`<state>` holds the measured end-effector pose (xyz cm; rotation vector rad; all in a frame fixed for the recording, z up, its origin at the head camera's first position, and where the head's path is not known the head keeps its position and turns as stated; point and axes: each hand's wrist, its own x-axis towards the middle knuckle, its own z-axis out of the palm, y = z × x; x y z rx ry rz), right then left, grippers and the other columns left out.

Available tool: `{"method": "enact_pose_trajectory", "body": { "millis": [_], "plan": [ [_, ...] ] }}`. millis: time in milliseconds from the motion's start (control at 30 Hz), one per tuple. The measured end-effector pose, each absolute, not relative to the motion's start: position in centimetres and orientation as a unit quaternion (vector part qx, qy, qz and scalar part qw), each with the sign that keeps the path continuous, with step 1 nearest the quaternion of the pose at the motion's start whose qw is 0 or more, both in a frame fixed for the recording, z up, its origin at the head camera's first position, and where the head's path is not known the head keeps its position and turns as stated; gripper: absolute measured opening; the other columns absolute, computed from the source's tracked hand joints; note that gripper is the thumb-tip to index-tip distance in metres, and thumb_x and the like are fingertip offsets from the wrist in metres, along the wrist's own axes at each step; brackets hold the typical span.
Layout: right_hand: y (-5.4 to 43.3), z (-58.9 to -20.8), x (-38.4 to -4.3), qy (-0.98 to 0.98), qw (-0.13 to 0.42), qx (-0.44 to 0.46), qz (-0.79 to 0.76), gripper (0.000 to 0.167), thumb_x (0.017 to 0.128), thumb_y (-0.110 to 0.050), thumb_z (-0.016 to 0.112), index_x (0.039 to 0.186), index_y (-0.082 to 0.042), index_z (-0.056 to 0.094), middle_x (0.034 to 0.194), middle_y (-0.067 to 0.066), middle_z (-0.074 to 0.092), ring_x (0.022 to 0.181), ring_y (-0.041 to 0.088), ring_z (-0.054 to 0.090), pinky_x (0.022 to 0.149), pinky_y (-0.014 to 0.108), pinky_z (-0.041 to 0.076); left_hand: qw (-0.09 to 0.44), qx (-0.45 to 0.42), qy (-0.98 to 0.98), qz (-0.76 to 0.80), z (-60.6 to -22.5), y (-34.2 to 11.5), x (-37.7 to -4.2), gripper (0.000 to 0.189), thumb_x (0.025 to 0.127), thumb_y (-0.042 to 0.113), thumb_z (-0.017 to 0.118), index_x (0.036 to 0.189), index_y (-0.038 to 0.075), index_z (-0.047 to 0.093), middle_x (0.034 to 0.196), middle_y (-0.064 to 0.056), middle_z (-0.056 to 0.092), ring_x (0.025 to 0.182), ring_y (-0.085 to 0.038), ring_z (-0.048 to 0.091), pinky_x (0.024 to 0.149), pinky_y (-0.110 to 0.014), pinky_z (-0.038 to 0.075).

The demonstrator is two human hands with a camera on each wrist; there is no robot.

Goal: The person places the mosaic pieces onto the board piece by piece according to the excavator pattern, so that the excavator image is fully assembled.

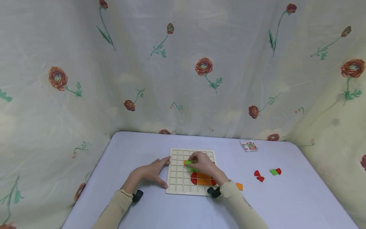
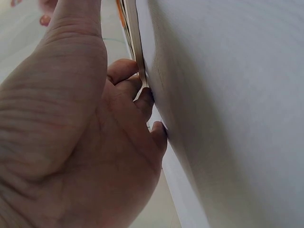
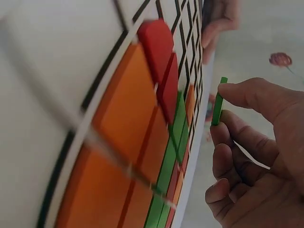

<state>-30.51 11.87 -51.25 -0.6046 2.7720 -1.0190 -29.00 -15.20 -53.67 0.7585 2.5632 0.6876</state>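
A square wooden grid board lies on the table, with orange tiles, red rounded pieces and a green strip set in its squares. My right hand pinches a small green tile between thumb and forefinger. In the right wrist view this tile is held above the board, apart from it, its thin edge showing. An orange piece lies on the grid beside the pinched tile. My left hand touches the board's left edge, thumb and fingers spread; the left wrist view shows its fingertips against the edge.
Right of the board are a loose orange tile, two red pieces, and a green diamond against another red piece. A printed card lies near the table's back edge. Flowered cloth hangs behind and beside the table.
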Motion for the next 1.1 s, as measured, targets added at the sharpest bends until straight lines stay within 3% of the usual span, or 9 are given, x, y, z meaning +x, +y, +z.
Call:
{"method": "enact_pose_trajectory", "body": {
  "millis": [433, 867, 1100],
  "plan": [
    [8.3, -52.0, -32.0, 0.923, 0.078, -0.231, -0.297, 0.019, 0.085, -0.012, 0.073, 0.102, -0.006, 0.069, 0.099, 0.005, 0.065, 0.087, 0.015, 0.055, 0.079, 0.031, 0.054, 0.193, 0.263, 0.914, 0.243, -53.4, -15.0, -28.8, 0.128, 0.062, 0.059, 0.083, 0.155, 0.01, 0.01, 0.155, 0.0, 0.035, 0.15, -0.021, 0.017, 0.126, -0.043, 0.008],
    [8.3, -51.6, -32.7, 0.915, 0.121, -0.234, -0.305, 0.018, 0.087, -0.01, 0.069, 0.106, -0.01, 0.071, 0.1, 0.001, 0.064, 0.086, 0.015, 0.053, 0.078, 0.028, 0.051, 0.193, 0.259, 0.914, 0.244, -53.4, -15.1, -28.8, 0.129, 0.061, 0.059, 0.083, 0.155, 0.011, 0.009, 0.154, 0.002, 0.037, 0.15, -0.019, 0.016, 0.126, -0.042, 0.006],
    [9.8, -51.3, -32.1, 0.913, 0.093, -0.234, -0.321, 0.028, 0.088, -0.013, 0.069, 0.115, -0.007, 0.067, 0.103, 0.004, 0.064, 0.088, 0.015, 0.055, 0.077, 0.03, 0.052, 0.19, 0.267, 0.911, 0.252, -53.3, -15.1, -28.8, 0.13, 0.062, 0.058, 0.084, 0.155, 0.008, 0.009, 0.153, -0.001, 0.038, 0.149, -0.02, 0.018, 0.126, -0.044, 0.006]
  ]
}}
